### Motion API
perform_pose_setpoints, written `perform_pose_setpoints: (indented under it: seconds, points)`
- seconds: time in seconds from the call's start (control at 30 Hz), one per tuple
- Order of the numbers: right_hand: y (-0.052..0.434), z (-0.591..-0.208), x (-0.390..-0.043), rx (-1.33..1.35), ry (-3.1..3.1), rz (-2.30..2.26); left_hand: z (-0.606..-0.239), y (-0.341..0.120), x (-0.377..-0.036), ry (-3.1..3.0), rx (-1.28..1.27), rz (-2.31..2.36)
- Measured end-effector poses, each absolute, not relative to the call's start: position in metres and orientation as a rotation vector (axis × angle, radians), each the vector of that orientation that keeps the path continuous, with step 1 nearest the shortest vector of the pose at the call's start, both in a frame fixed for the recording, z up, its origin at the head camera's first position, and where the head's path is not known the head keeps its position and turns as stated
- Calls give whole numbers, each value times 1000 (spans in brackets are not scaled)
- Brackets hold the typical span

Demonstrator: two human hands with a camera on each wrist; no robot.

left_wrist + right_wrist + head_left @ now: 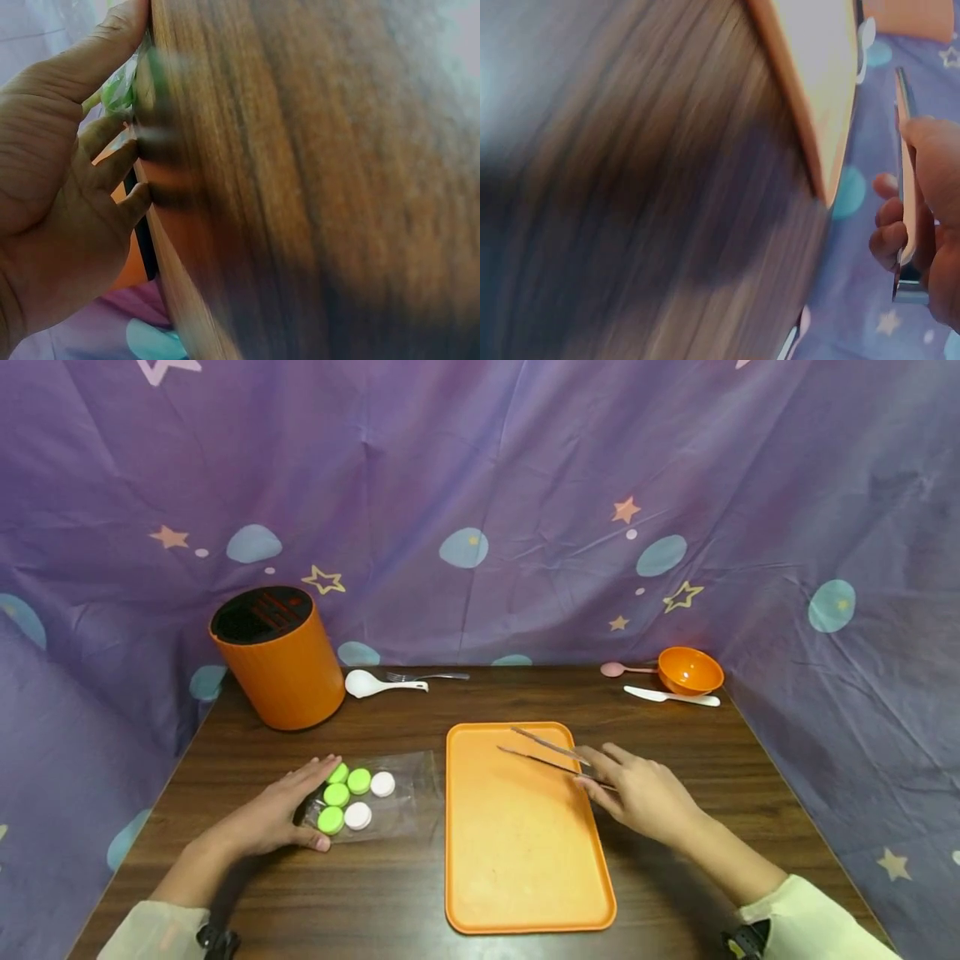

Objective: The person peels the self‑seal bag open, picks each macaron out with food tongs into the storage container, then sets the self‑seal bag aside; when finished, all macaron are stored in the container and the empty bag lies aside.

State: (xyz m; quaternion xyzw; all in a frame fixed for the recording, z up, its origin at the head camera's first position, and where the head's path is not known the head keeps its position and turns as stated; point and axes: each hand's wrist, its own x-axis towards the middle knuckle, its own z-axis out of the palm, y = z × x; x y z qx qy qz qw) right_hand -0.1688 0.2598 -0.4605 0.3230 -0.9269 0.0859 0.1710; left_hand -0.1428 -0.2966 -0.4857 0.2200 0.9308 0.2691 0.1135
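Head view shows a person sitting at a brown table [375, 893] with both hands out. The right hand [645, 793] pinches a pair of metal tongs [551, 757]. The fingers curl round the back end, and the 2 thin tips sit apart, pointing over the top of the orange tray [517, 860]. That grip seems to keep the tips ready to open and close.

The left hand [281, 814] lies flat and spread on the edge of a clear plastic bag [405, 793], touching it. It looks like it is pinning the bag down so it cannot slide. On the bag sit 4 green caps [337, 794] and 2 white caps [357, 815], just left of the tray.

At the back stand an orange tub [281, 668], a white spoon [375, 685], a fork [431, 676], an orange bowl [690, 670], a pink spoon [618, 669] and a white knife [667, 696].
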Motion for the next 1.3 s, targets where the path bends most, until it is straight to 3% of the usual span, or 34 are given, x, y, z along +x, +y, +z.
perform_pose_setpoints:
  seconds: [0.53, 1.3]
  points:
    - [178, -456, -175, 1316, -2512, 269, -487, -300, -147, 2729, 723, 848]
    - [110, -474, -192, 1365, -2639, 125, -495, -302, -148, 2719, 740, 868]
